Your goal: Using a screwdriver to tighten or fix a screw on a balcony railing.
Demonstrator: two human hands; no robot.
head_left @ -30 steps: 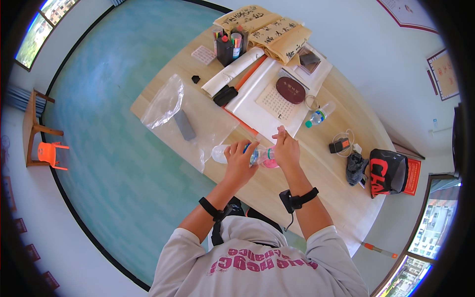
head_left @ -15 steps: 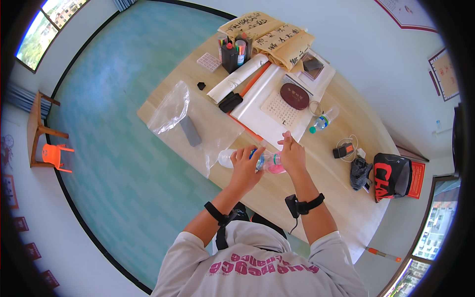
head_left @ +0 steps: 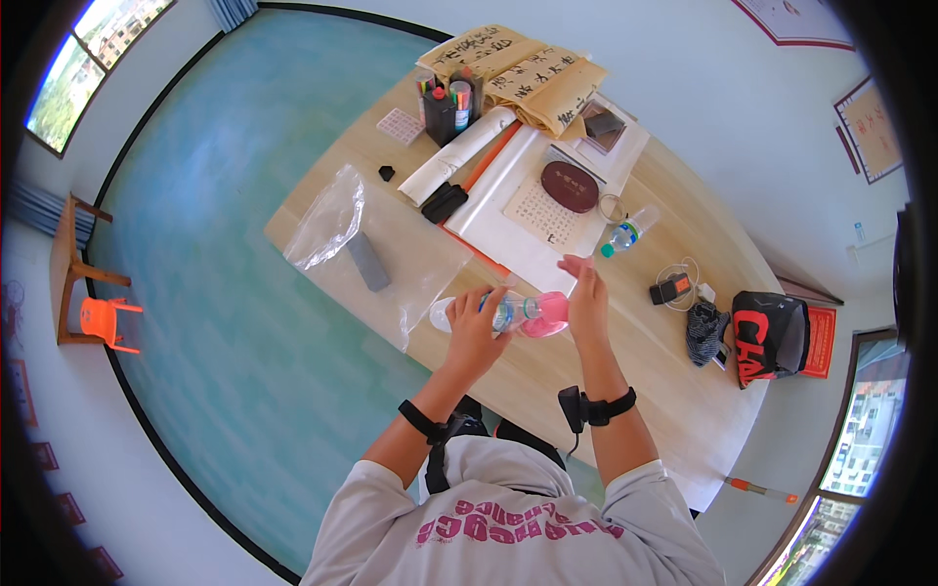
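1. Two hands are kept over the near edge of the tabletop (head_left: 684, 391), so that a bottle (head_left: 516, 313) is held on its side just above the wood.
2. The left hand (head_left: 476, 332) is wrapped closed around the bottle's clear middle; its pink end is covered by the right hand (head_left: 586, 305), fingers curled over it (how tightly cannot be told).
3. The bottle thus lies between both hands, touching each, a pale disc (head_left: 443, 314) just left of it.
4. A plastic bag (head_left: 327, 223) and a grey block (head_left: 368, 261) lie well apart, further left; a second bottle (head_left: 625, 232) rests beyond the right hand.
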